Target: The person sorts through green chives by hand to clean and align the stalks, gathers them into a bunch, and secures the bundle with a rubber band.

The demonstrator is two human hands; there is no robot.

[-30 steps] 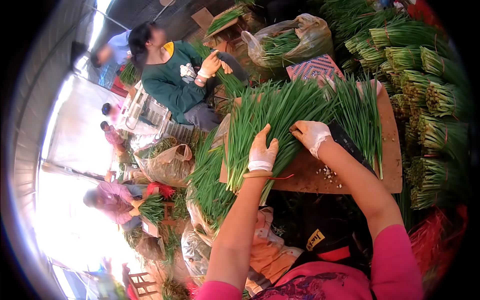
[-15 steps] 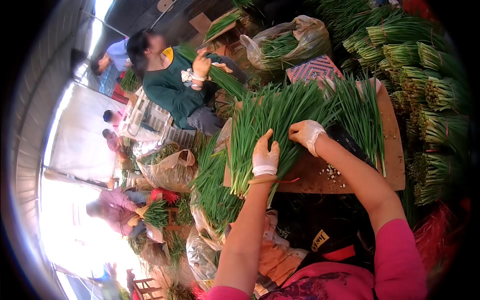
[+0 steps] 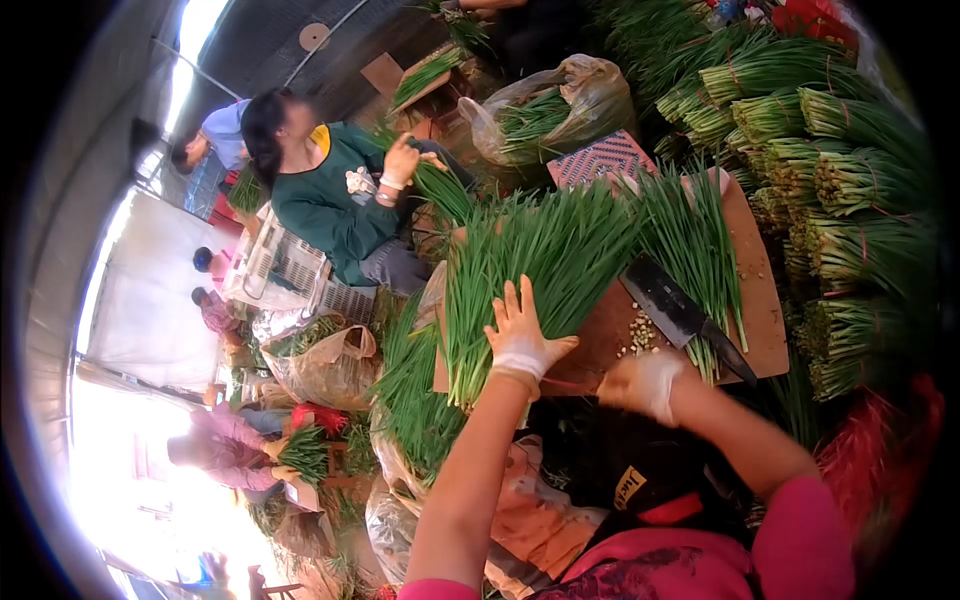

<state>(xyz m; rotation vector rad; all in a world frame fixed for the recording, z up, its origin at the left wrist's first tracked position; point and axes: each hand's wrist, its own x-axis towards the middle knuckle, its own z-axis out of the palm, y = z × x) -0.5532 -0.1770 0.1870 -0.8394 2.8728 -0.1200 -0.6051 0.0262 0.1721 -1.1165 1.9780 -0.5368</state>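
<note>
On the board, my left hand (image 3: 520, 330) has its fingers spread over a large pile of green garlic chives (image 3: 540, 260). Tan rubber bands (image 3: 517, 378) circle that wrist. A thin red band (image 3: 570, 386) stretches from the wrist to my right hand (image 3: 640, 385), which is closed on it and blurred by motion. Both hands wear pale coverings. A dark-bladed knife (image 3: 665, 303) lies to the right of the pile, its handle toward me. Beyond it rests a smaller bunch of chives (image 3: 690, 230). Small cut pieces (image 3: 640, 328) are scattered near the blade.
The brown board (image 3: 765, 300) is my work surface. Tied chive bundles (image 3: 850, 180) are stacked at the right. Loose chives (image 3: 410, 390) lie at the board's left. A co-worker in a green top (image 3: 330, 210) sits opposite, holding chives. A plastic bag (image 3: 560, 105) stands behind.
My right hand has left the chives and moved toward me, past my left wrist, drawing the red band out. My left hand's fingers have spread. The knife is now more exposed.
</note>
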